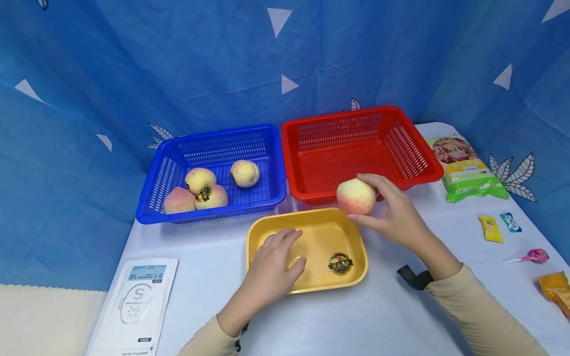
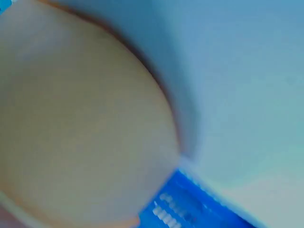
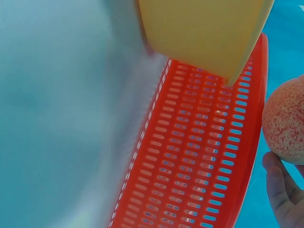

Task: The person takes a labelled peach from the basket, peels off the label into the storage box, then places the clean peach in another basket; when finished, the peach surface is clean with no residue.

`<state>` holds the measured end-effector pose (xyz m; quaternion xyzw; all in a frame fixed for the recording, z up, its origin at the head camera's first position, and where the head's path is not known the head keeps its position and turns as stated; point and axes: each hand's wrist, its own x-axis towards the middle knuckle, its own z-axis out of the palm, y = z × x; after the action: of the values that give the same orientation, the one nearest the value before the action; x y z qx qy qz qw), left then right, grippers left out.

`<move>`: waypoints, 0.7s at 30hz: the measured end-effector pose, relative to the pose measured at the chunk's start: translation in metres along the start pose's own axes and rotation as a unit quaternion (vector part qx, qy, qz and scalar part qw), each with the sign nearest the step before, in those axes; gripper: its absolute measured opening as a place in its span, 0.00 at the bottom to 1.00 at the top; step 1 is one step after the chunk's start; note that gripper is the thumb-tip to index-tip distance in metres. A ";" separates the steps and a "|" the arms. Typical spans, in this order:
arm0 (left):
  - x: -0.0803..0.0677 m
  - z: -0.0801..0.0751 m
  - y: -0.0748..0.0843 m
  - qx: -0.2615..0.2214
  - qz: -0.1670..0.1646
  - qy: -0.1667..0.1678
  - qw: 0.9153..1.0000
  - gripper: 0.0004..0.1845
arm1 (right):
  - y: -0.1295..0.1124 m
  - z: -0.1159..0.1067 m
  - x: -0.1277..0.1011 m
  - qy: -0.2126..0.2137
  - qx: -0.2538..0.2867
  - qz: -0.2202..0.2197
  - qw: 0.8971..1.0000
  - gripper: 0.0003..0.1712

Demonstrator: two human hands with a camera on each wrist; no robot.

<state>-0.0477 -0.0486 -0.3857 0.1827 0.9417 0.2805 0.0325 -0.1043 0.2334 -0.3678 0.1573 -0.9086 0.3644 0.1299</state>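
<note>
My right hand [image 1: 394, 212] grips a peach [image 1: 356, 196] between thumb and fingers, over the gap between the red basket [image 1: 360, 153] and the yellow tray [image 1: 307, 216]. In the right wrist view the speckled peach [image 3: 287, 121] shows at the right edge, beside the red basket wall [image 3: 190, 152]. My left hand [image 1: 273, 267] hovers over the tray's left side with fingers loosely bent and nothing in them. A round black-and-gold sticker [image 1: 340, 263] lies on the tray floor. Several peaches [image 1: 245, 173] lie in the blue basket [image 1: 213, 133] at the back left.
A white packet [image 1: 140, 306] lies at the left of the white-covered table [image 1: 209, 267]. To the right are a green food bag [image 1: 467, 170], a yellow candy [image 1: 491, 229], a small teal-and-white candy [image 1: 510, 222], a lollipop [image 1: 534, 255] and an orange wrapper [image 1: 556, 291]. A blue curtain [image 1: 213, 59] hangs behind.
</note>
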 end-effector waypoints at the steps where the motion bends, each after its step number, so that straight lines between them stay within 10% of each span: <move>1: 0.000 -0.003 -0.002 -0.004 -0.003 0.012 1.000 0.28 | 0.001 -0.001 0.001 0.000 0.003 0.001 1.000 0.48; 6: 0.010 -0.023 -0.010 -0.008 0.000 0.060 0.998 0.30 | 0.005 -0.004 0.004 0.004 0.019 0.004 1.000 0.47; 13: 0.036 -0.056 -0.017 0.026 -0.018 0.047 0.998 0.35 | 0.015 -0.016 0.013 0.014 0.037 0.035 0.999 0.46; 21: 0.076 -0.051 -0.030 0.020 -0.022 0.031 0.999 0.36 | 0.045 -0.035 0.036 0.040 0.033 0.087 0.995 0.45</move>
<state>-0.1363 -0.0706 -0.3556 0.1541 0.9515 0.2662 0.0057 -0.1505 0.2824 -0.3585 0.0676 -0.9003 0.4103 0.1288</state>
